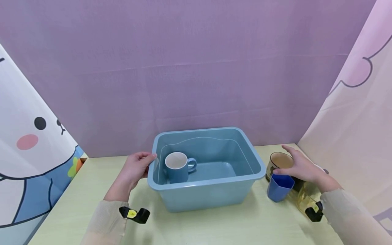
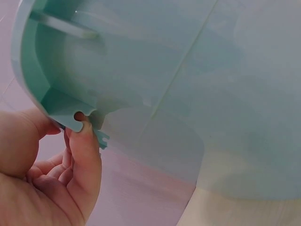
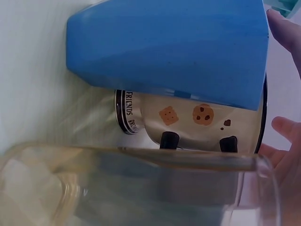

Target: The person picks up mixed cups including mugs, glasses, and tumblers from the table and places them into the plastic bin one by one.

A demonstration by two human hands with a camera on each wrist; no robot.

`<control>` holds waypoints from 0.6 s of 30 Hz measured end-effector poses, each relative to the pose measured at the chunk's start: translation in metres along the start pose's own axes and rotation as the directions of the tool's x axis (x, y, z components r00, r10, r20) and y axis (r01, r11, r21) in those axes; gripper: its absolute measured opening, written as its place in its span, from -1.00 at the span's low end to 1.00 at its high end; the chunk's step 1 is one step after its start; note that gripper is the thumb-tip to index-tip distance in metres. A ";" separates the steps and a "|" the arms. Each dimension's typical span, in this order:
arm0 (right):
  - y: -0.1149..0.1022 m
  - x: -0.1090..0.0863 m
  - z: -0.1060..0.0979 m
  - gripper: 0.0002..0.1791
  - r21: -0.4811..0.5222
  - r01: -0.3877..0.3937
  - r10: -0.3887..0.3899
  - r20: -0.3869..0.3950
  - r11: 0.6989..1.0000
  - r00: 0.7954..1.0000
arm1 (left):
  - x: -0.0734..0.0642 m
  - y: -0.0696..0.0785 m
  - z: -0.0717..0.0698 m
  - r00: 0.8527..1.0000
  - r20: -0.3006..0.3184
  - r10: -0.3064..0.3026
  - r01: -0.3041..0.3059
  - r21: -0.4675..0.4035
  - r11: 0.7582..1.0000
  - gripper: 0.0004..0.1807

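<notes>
My left hand (image 1: pixel 136 168) grips the left rim of a light blue plastic basin (image 1: pixel 203 202), thumb on top. In the left wrist view its fingers curl under the rim (image 2: pixel 61 117). Inside the basin, at the left, a blue mug (image 1: pixel 178 175) with a white interior stands upright. My right hand (image 1: pixel 301 167) reaches over a group of cups, thumb and fingers spread apart. Its thumb is by the rim of a blue hexagonal cup (image 1: pixel 278 191), its fingers at the far rim of a cream mug (image 3: pixel 188 120) with cookie pictures and a dark rim.
A clear yellowish glass (image 3: pixel 141 188) stands beside the cream mug, partly under my right wrist. The pale table (image 1: pixel 214 226) ends against a purple cloth (image 1: pixel 196 85) at the back. Printed cloths hang at the left (image 1: pixel 27 102) and right (image 1: pixel 361 136).
</notes>
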State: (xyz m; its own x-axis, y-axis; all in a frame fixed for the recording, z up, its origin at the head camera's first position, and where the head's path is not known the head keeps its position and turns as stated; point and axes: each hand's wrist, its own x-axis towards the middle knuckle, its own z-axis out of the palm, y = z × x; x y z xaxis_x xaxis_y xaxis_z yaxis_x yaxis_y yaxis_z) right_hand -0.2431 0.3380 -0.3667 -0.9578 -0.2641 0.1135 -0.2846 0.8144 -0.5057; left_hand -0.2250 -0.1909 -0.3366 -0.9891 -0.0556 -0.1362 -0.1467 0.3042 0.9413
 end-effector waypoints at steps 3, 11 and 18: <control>0.001 0.000 0.000 0.20 0.002 -0.005 0.005 0.009 1.000 1.000 | 0.000 0.000 0.000 1.000 -0.001 0.001 -0.001 0.002 1.000 -0.46; 0.005 -0.001 0.003 0.24 0.021 -0.012 0.012 0.026 1.000 1.000 | 0.001 0.000 0.000 1.000 0.000 0.000 0.000 0.009 1.000 -0.46; 0.007 -0.001 0.005 0.26 0.029 -0.025 0.024 0.029 0.999 0.999 | -0.001 0.001 0.000 1.000 -0.003 -0.007 0.007 0.014 1.000 -0.47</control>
State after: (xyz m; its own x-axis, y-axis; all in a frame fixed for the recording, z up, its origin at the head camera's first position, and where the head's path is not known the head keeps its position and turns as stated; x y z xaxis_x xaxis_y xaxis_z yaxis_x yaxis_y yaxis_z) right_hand -0.2438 0.3417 -0.3749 -0.9628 -0.2591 0.0766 -0.2592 0.8057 -0.5326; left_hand -0.2245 -0.1903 -0.3356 -0.9880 -0.0602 -0.1420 -0.1538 0.3173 0.9358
